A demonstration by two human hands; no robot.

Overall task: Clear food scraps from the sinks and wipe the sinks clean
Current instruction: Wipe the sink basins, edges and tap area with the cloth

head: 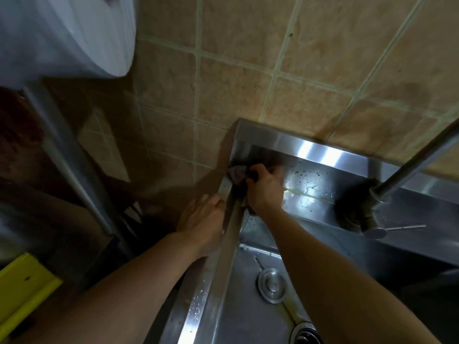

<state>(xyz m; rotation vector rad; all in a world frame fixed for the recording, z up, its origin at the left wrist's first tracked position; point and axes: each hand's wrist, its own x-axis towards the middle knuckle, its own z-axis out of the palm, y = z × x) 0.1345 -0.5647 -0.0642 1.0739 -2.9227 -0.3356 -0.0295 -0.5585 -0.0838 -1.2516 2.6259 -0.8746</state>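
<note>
Both hands are at the far left corner of the stainless steel sink (250, 306). Right hand (264, 187) is curled over a dark grey cloth (237, 173), gripping it and pressing it onto the corner of the rim, where the left edge meets the back ledge. Left hand (202, 223) lies on the outer side of the left rim, fingers bent over the edge; it appears to be bracing and holds nothing that can be seen.

Progress — judged as mid-wipe, late in the job. The basin floor shows no heap of scraps; only a few small pale-green flecks remain near its far left corner, and their nature cannot be confirmed. The drain cover (271, 285) sits in place on the basin floor, and a second drain fitting (306, 335) is partly cut off at the lower edge. Water droplets remain on the back ledge and along the left rim, and a yellowish streak runs along the ledge towards the faucet (372, 207). These areas are judged still to be wiped.

Condition of the sink: metal bright with strong glare on the back splash, wet in patches, no visible dents. Only one basin is in view — the state of any other cannot be reported.
</note>
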